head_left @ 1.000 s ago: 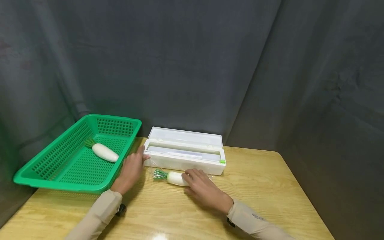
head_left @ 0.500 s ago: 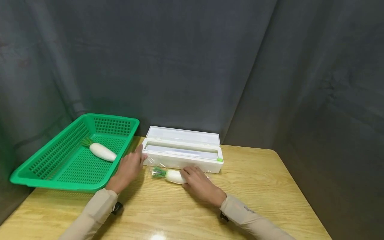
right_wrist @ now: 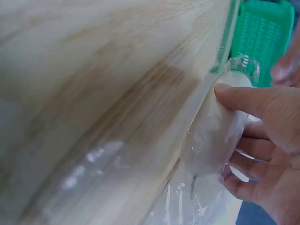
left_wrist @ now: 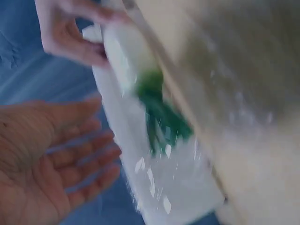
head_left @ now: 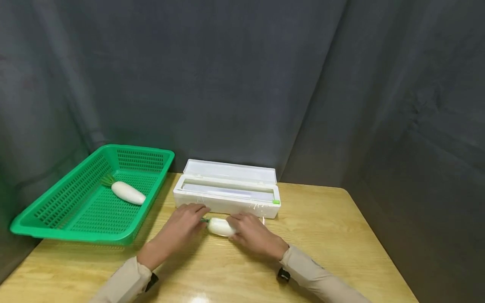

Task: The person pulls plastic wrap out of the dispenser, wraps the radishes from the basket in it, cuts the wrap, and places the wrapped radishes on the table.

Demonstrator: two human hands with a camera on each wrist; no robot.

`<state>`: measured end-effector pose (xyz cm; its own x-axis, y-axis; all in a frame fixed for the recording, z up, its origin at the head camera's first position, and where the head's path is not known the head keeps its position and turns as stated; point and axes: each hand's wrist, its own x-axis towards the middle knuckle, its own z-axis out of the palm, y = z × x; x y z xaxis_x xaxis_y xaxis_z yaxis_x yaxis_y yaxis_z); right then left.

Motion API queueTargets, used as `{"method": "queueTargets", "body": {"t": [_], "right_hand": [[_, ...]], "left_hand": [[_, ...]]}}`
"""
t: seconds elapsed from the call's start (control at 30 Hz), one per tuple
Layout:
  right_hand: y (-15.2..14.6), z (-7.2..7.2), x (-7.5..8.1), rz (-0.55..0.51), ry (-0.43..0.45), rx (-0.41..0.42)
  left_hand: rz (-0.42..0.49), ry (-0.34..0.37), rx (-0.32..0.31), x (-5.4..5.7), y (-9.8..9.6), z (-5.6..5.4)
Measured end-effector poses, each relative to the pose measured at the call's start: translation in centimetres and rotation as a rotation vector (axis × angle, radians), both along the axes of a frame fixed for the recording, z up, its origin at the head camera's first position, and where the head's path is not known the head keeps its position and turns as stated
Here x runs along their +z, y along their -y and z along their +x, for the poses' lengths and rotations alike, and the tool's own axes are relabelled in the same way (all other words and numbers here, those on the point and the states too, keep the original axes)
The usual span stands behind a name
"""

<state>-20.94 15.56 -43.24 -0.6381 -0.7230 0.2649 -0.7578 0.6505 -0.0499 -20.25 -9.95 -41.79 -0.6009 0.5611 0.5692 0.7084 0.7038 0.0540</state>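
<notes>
A white radish (head_left: 220, 227) wrapped in clear cling film lies on the table, its green leaves (left_wrist: 164, 119) pointing left. My right hand (head_left: 257, 235) grips its right end; in the right wrist view the thumb and curled fingers hold the filmed radish (right_wrist: 211, 131) from both sides. Beside the leaf end is my left hand (head_left: 178, 229). The left wrist view shows that hand (left_wrist: 56, 159) with fingers extended, holding nothing, apart from the radish. Directly behind stands a white cling film dispenser (head_left: 223, 205), lid raised, a green slide cutter (head_left: 276, 202) at its right end.
At the left, a green plastic basket (head_left: 75, 235) contains a second white radish (head_left: 128, 192) with leaves, unwrapped. Wooden tabletop (head_left: 322, 227) extends to the right of the dispenser. Dark grey curtains (head_left: 227, 84) enclose the back and sides.
My left hand has left the dispenser's left end and moved right and nearer, to the leaf end of the radish. The right hand keeps its grip on the radish.
</notes>
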Motion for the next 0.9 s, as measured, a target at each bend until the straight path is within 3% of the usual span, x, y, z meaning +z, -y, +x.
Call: {"method": "queueTargets", "body": {"t": [0.07, 0.17, 0.27, 0.63, 0.9], "right_hand": [[-0.1, -0.2, 0.2, -0.010, 0.030, -0.006], [-0.2, -0.3, 0.3, -0.022, 0.057, -0.001], [-0.3, -0.4, 0.4, -0.025, 0.084, 0.009], [-0.6, -1.0, 0.8, -0.053, 0.171, 0.053], [-0.9, -1.4, 1.0, -0.112, 0.285, 0.024]], "left_hand": [[-0.043, 0.049, -0.073, -0.4, -0.5, 0.2], [-0.082, 0.080, -0.112, -1.3, -1.2, 0.6], [-0.091, 0.077, -0.106, -1.8, -1.7, 0.8], [-0.115, 0.078, -0.113, -2.0, -2.7, 0.7], [-0.136, 0.083, -0.110, -2.2, -3.2, 0.5]]}}
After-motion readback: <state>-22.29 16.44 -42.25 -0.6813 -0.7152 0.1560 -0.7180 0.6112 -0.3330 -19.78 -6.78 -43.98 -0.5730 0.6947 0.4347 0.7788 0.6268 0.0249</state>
